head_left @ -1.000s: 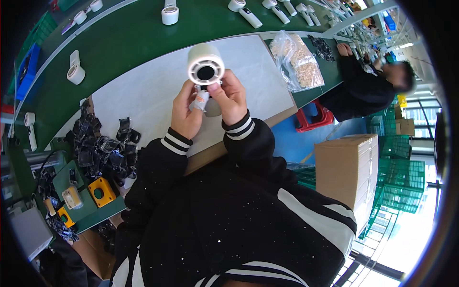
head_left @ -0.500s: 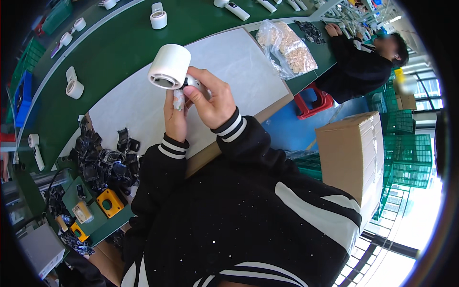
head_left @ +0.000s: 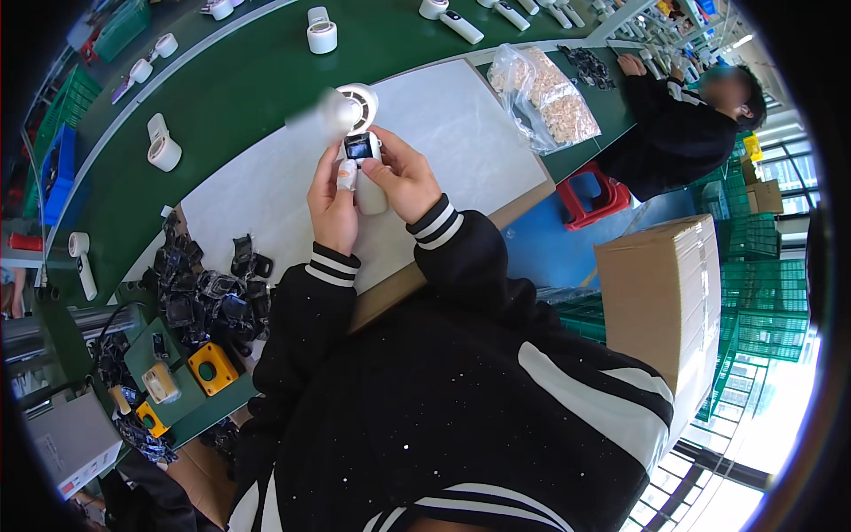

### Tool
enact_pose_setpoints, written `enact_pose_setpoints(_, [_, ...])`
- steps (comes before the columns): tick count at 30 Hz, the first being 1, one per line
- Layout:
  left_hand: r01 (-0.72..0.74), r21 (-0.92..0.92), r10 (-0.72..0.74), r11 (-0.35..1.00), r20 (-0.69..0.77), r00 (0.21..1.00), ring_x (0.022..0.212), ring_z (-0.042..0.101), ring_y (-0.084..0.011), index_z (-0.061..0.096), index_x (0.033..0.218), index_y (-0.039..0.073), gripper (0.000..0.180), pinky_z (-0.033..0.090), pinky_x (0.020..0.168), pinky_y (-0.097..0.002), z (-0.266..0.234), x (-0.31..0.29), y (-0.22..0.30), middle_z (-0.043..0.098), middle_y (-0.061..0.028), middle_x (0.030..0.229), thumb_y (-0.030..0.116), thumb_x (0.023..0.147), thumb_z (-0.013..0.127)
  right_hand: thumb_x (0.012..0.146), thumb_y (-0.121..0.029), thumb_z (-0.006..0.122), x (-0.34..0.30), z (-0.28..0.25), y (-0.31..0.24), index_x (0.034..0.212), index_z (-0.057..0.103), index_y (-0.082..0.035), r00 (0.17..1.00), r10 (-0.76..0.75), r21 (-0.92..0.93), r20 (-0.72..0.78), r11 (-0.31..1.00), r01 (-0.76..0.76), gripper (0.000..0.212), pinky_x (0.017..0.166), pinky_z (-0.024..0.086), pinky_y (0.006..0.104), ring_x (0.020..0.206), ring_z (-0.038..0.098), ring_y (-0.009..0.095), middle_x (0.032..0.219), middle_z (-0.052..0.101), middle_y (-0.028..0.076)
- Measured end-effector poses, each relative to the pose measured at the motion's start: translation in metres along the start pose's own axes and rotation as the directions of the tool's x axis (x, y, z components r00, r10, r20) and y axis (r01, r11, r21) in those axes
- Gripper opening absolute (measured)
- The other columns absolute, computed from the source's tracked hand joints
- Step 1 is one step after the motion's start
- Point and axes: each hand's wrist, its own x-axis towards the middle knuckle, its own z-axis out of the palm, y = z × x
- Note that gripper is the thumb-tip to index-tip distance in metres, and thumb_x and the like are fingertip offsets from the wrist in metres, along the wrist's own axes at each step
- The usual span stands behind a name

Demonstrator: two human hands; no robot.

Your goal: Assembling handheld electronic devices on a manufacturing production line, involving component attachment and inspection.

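Note:
Above the white work sheet [head_left: 443, 115], both hands hold a white handheld fan [head_left: 372, 200], its round slotted head [head_left: 359, 105] pointing away from me. A small dark screen [head_left: 358, 149] sits below the head on the handle, facing up. My left hand [head_left: 333, 202] grips the handle's left side, and a whitish wrap [head_left: 347, 175] covers its thumb. From the right, my right hand [head_left: 409, 182] is closed around the handle with the thumb across its front. A white smear [head_left: 324, 117], blurred by motion, lies left of the head; I cannot tell what it is.
Tangled black wrapped parts [head_left: 208, 297] lie at the left. A clear bag of beige pieces [head_left: 550, 102] is at the right. Similar white devices [head_left: 322, 35] stand along the green bench. Yellow button boxes [head_left: 213, 368], a carton [head_left: 660, 301], a red stool [head_left: 594, 199] and a co-worker [head_left: 683, 124] surround me.
The fan has turned in my hands, bringing its slotted face and screen into sight. My right thumb now lies across the handle. The whole view has shifted slightly.

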Motion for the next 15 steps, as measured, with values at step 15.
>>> enact_pose_setpoints(15, [-0.055,0.106,0.088,0.993,-0.332,0.939,0.131,0.041,-0.0274,0.032,0.145,-0.001,0.047,0.029,0.111,-0.0331,-0.01,0.012,-0.004,0.039,-0.0175,0.146,0.015,0.101,0.039,0.097,-0.037,0.046,0.072,0.041,0.037,0.106,0.052,-0.002,0.795,0.526,-0.111,0.303,0.848,-0.519,0.036,0.048,0.045,0.0329,0.052,0.05,0.02,0.077,0.057,0.011])
